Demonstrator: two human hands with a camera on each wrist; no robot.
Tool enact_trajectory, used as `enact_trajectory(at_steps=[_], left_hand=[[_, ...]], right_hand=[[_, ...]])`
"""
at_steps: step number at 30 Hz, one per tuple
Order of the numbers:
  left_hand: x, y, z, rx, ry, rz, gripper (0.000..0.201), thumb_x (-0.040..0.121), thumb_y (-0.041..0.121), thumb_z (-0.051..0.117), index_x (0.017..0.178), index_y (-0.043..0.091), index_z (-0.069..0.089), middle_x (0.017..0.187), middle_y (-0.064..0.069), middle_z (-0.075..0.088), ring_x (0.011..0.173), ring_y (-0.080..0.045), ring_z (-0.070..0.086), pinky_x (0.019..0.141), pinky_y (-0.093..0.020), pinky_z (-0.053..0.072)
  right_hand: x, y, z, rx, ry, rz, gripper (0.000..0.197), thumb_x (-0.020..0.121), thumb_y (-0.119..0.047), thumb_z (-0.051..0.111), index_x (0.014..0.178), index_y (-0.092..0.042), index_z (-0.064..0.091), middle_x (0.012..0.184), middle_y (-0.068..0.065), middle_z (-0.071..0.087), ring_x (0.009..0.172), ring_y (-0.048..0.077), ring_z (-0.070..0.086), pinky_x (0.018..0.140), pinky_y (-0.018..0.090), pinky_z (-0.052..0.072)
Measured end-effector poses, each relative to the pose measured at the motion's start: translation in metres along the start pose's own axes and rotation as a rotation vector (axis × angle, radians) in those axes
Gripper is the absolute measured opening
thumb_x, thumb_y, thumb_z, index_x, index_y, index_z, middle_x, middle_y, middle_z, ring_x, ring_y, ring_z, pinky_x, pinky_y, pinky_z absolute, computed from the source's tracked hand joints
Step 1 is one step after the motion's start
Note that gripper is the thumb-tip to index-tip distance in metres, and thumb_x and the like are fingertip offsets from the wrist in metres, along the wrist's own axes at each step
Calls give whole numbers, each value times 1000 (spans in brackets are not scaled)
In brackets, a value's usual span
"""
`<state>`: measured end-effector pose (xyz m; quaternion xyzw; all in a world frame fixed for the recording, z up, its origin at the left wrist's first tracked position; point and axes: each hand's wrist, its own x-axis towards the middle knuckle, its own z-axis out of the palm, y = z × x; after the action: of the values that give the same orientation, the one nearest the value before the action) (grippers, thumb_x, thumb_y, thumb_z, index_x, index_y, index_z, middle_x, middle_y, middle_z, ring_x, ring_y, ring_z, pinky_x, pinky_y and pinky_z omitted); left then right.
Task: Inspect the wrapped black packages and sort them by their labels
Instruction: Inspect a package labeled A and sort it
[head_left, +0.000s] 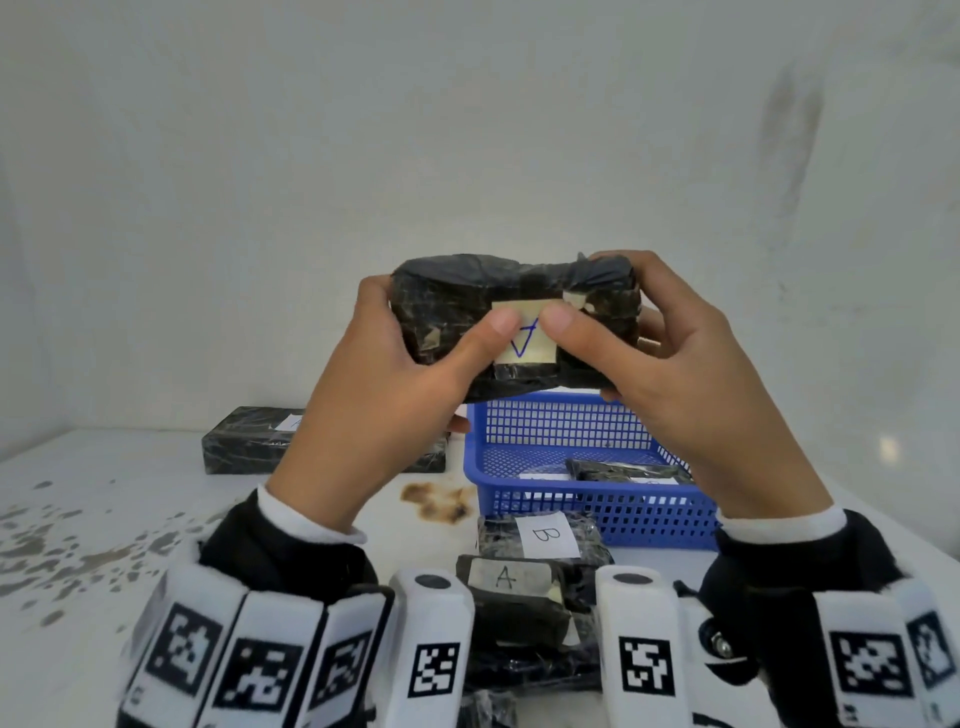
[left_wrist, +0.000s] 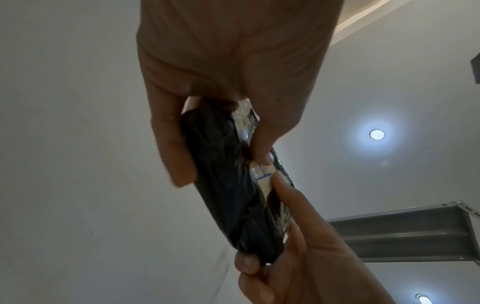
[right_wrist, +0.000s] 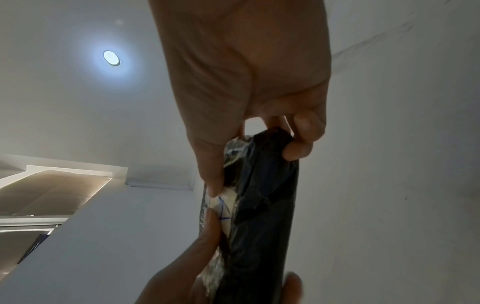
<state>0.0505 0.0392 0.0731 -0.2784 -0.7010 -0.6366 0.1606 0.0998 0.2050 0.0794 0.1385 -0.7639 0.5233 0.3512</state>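
Above the blue basket (head_left: 582, 431), both hands hold one wrapped package (head_left: 457, 312) aloft, thumbs on its label (head_left: 524, 332). Head view alone shows the upside-down "A"; wrist views show fingers behind. Left hand (head_left: 384, 384) and right hand (head_left: 696, 374) grip opposite ends.

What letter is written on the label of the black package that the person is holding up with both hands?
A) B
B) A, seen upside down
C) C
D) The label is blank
B: the pale label on the held package carries a blue letter A standing upside down, partly framed by the thumbs of the left hand and the right hand.
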Motion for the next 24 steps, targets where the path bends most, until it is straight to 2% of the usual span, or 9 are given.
enact_trajectory(at_steps=[3,6,9,11,14,16,18,21,24], left_hand=[[-1,1,-4,83,-82,-31,67,67,75,50,120,34,48,99,10,70,69,-11,72,50,-29,54],[0,2,-8,-25,-110,-48,45,82,63,50,116,33,52,96,8,71,65,-16,71,44,-25,46],[3,3,-13,-181,-96,-43,44,74,47,63,113,27,54,88,9,70,78,-19,71,61,-28,58],[6,1,-15,-242,-101,-24,47,73,42,68,115,26,54,93,10,70,91,-16,70,78,-31,59],[8,-4,-19,-287,-124,-9,46,76,32,75,116,26,54,93,13,70,99,-12,69,90,-33,56],[8,-6,-21,-294,-131,-4,45,75,30,69,117,27,54,101,9,70,103,-11,68,93,-32,54],[9,-5,-21,-314,-124,5,40,74,31,65,113,26,56,106,5,68,102,-9,68,93,-30,54],[10,-5,-18,-335,-93,10,30,73,25,62,102,24,59,100,3,68,95,-8,69,90,-27,56],[8,-6,-15,-292,-71,19,31,70,28,66,100,25,59,104,-2,69,97,-13,69,89,-29,56]], right_hand=[[-1,-2,0,12,2,7,29,80,-54,65,103,-37,66,94,-4,72,74,4,67,61,11,48],[1,2,-4,3,-15,12,41,82,-59,67,122,-48,61,111,-1,71,75,13,67,70,21,52],[4,8,-8,107,-33,67,69,77,-49,76,139,-50,46,116,6,72,97,17,74,96,38,53],[4,8,-8,114,-60,70,62,81,-47,73,138,-44,51,114,3,74,101,19,73,102,43,50],[1,3,-8,18,-91,56,60,78,-53,67,136,-45,53,117,-3,71,93,18,74,82,33,58],[-1,0,-8,8,-102,58,62,74,-53,64,134,-44,54,116,-6,70,85,18,74,68,27,57],[-2,0,-8,10,-101,49,58,74,-51,65,130,-42,58,115,-7,71,75,17,73,62,26,54],[-2,1,-9,16,-99,38,53,74,-47,68,126,-41,61,114,-7,70,70,13,69,63,25,54],[-4,0,-8,40,-77,34,52,68,-44,74,118,-38,64,108,-4,70,68,8,63,70,21,54]])
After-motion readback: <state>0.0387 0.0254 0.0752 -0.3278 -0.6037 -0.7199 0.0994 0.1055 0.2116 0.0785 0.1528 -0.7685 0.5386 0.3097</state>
